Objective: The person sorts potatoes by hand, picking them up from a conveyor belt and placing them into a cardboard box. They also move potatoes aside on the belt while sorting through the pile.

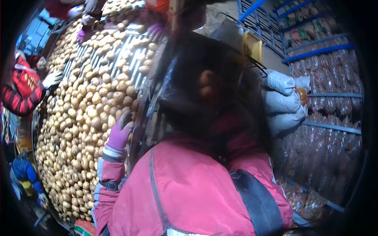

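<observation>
My left hand (119,133), in a purple and grey glove, rests at the right edge of a wide bed of potatoes (78,137). Its thumb and fingers are apart, with nothing gripped between them. My right sleeve (252,161) runs forward into deep shadow, and my right hand cannot be made out there. Ahead of my body is a dark, blurred container or bag (185,74). A few potatoes (206,83) show dimly inside it.
A metal rail (147,106) borders the potato bed. Metal rollers (136,47) show between potatoes. Co-workers stand along the far side, one in red (26,84), one in blue (27,171). To the right are full white sacks (281,102), a yellow crate (252,47) and stacked netted bags (327,74).
</observation>
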Available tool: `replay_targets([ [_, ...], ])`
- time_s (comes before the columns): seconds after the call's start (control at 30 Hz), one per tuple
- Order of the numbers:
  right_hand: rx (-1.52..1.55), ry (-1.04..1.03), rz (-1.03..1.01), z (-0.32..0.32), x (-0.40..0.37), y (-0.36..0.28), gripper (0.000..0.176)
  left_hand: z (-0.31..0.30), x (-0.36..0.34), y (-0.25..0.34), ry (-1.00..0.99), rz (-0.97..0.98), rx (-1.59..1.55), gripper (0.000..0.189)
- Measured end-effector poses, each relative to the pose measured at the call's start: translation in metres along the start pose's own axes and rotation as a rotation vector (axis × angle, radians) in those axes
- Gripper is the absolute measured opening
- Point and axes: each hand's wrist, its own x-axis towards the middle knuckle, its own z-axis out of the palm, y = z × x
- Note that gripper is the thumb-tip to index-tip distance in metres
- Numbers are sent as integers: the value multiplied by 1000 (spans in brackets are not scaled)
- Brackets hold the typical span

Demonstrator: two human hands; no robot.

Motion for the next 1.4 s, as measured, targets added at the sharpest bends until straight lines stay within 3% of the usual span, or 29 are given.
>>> replay_targets([
  [0.1,-104,369,-164,-98,8,-49,36,-7,-4,-1,23,-119,116,50],
  [0.17,-179,583,-222,-143,7,-76,36,-12,-9,-1,38,-220,3,49],
  [0.27,-276,704,-273,-153,12,-93,36,-11,-13,-5,76,-343,-93,49],
  [0.37,-361,448,-295,-94,37,-64,36,8,-18,15,131,-362,-218,49],
  [0.43,-377,149,-245,-14,51,-25,36,13,-23,1,120,-319,-269,49],
  [0.5,-368,-213,-131,90,47,25,36,-3,-31,-28,59,-134,86,50],
  [0.53,-370,-387,-72,139,39,45,36,-7,-43,9,97,-216,52,52],
  [0.63,-499,-825,56,265,-1,86,37,-38,-83,-38,369,-131,234,52],
  [0.7,-574,-1005,30,294,-8,144,36,-58,-125,-5,566,-363,-148,49],
  [0.77,-626,-1140,113,321,-22,189,37,-89,-179,-32,824,-223,224,48],
  [0.83,-746,-1325,369,356,-59,192,35,-117,-233,-31,1050,-442,138,47],
  [0.87,-755,-1476,349,366,-72,212,37,-137,-257,-45,1102,-480,191,50],
  [0.9,-760,-1611,275,372,-82,239,38,-150,-282,-69,1141,-259,346,56],
  [0.93,-752,-1740,195,377,-92,266,41,-161,-301,-92,1157,-360,502,58],
  [0.97,-850,-1757,225,389,-106,279,45,-168,-312,-107,1164,-463,658,60],
  [1.0,-949,-1776,252,402,-121,291,49,-171,-304,-88,1156,-462,617,62],
  [1.1,-1028,-1668,636,430,-124,310,52,-188,-263,-68,1011,-450,439,76],
  [1.13,-810,-1779,419,425,-115,328,52,-189,-250,-78,964,-520,560,80],
  [1.2,-724,-1828,125,412,-86,338,52,-195,-225,-87,903,-636,649,85],
  [1.23,-747,-1724,191,412,-73,324,51,-197,-212,-88,886,-687,616,88],
  [1.27,-759,-1616,255,412,-60,310,51,-192,-199,-89,872,-599,562,88],
  [1.3,-825,-1379,513,422,-49,278,50,-185,-184,-88,844,-584,518,88],
  [1.37,-647,-1314,537,425,-17,237,48,-175,-155,-83,769,-624,439,89],
  [1.4,-680,-1239,453,417,3,230,46,-168,-148,-76,829,-473,366,86],
])
